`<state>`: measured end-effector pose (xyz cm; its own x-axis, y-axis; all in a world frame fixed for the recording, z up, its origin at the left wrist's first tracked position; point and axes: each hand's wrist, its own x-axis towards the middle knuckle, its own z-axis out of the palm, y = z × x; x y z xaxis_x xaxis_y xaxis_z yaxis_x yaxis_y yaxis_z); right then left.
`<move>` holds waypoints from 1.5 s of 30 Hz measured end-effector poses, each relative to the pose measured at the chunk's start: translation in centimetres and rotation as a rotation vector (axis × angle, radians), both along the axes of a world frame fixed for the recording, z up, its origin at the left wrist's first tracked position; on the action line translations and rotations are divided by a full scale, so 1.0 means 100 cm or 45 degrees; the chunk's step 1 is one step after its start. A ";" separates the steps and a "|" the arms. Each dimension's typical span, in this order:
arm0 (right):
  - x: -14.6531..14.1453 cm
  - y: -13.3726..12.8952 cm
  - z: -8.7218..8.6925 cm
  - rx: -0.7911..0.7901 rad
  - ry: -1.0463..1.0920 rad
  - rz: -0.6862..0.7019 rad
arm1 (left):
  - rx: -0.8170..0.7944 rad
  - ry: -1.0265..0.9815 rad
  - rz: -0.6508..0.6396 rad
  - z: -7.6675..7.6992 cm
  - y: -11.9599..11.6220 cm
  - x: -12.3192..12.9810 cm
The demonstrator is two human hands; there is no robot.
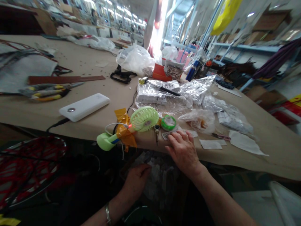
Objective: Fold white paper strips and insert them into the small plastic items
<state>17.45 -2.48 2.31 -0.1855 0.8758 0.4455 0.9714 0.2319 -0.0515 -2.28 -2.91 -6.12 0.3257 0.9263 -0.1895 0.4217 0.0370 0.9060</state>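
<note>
My right hand [183, 151] rests at the table's front edge, fingers stretched out over a small clear packet [166, 135] and a white slip [193, 133]. Below the edge, in shadow, my left hand [138, 177] is closed, its fingertips together; whatever they hold, if anything, is hidden. Beneath both hands lies a heap of pale plastic scraps [156, 180]. Just left of my right hand are a green tape roll [168, 122] and a screwdriver-like tool [157, 135]. A light-green fan [144, 118] is fixed to the edge with amber tape [125, 135].
A white power bank [84, 106], pliers [50, 91] and a brown strip [66, 79] lie on the left. Behind the fan, a small hammer [162, 88] lies on plastic-wrapped white bundles [152, 94]. White slips [211, 144] and plastic bags [199, 121] are on the right.
</note>
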 end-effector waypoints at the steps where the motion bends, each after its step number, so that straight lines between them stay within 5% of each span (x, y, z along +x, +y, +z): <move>1: -0.003 0.000 -0.003 -0.001 -0.020 -0.007 | -0.001 -0.003 -0.007 -0.001 -0.001 0.000; 16: 0.003 0.000 -0.012 0.272 0.226 0.144 | -0.172 -0.285 -0.010 0.017 -0.005 0.021; 22: -0.004 -0.030 -0.009 0.292 0.274 0.304 | -0.966 -1.097 0.078 0.045 -0.006 0.046; 25: -0.012 -0.053 -0.012 0.245 0.279 0.359 | -1.154 -1.352 0.130 0.056 -0.004 0.056; 31: -0.001 -0.070 -0.014 0.186 0.269 0.398 | -1.102 -1.187 0.184 0.061 0.001 0.071; 37: 0.043 -0.042 -0.019 0.237 0.154 0.012 | -1.000 -0.841 0.143 0.065 0.000 0.072; 45: 0.052 -0.032 -0.028 0.347 0.256 0.069 | -1.039 -0.818 0.183 0.067 0.000 0.077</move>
<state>22.68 -5.69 -0.51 -0.1129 0.7108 0.6943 0.9339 0.3144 -0.1701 5.40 -2.87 0.57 0.4833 0.6332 -0.6045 -0.1869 0.7492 0.6354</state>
